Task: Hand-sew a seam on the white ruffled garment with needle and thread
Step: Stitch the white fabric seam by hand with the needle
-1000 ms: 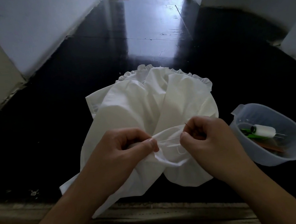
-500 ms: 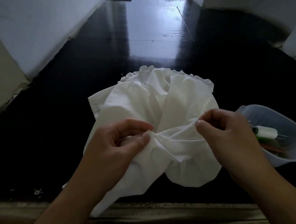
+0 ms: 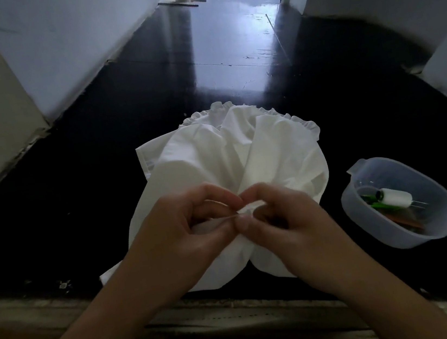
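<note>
Garment: the white ruffled garment [image 3: 231, 151] lies bunched on the dark glossy floor [image 3: 96, 163], close to the floor's near edge, where a worn ledge [image 3: 235, 310] runs across; its frilled hem points toward the far end.
Left hand: the left hand [image 3: 180, 237] has its grip closed on a gathered fold at the near middle of the garment, thumb pressed against the forefinger over the cloth.
Right hand: the right hand [image 3: 289, 226] meets the left at that same fold, fingertips curled in and pinched shut on the fabric; the two hands touch at the thumbs.
Needle and thread: too fine and too shadowed to make out for sure; a thin pale line between the thumbs may be either thread or a crease.
Tub: a clear plastic tub [image 3: 435, 235] stands on the floor just to the right of the garment, apart from it.
Tub contents: a white thread spool [image 3: 395, 198] lies on its side on top of something green [image 3: 374, 202]; a brownish item sits lower in the tub.
</note>
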Demonstrator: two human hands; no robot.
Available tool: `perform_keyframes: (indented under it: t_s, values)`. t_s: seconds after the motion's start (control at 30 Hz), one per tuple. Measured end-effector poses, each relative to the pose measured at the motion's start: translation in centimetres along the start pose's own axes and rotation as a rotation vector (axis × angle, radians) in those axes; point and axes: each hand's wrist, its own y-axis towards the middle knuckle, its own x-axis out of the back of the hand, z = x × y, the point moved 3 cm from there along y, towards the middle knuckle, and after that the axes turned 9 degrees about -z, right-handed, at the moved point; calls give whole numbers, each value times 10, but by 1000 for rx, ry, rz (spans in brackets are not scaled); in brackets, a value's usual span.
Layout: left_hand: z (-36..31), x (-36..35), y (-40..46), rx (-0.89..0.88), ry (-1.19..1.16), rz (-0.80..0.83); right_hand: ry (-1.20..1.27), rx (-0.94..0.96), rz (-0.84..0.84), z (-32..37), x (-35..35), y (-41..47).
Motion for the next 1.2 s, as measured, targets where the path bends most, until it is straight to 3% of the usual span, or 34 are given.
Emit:
perform_keyframes:
  t_s: [0.1,0.27,0.63,0.77,0.97,1.07,1.2]
  values:
    - [0,3,-3,-11,94,-37,-121,17,-57,-5,0,4]
    - [6,8,0,11,199,-76,-89,-5,-104,-7,5,7]
    - [7,4,4,187,-51,-6,-51,4,-109,-10,6,12]
    - [5,3,3,183,-96,-3,149,-79,-98,-13,12,12]
    - [4,5,4,175,-115,-30,475,-191,-241,-20,25,13]
    - [4,4,4,187,-129,-34,445,-153,-233,-17,29,12]
    - [4,3,4,174,-116,-22,192,-16,-174,-4,24,6]
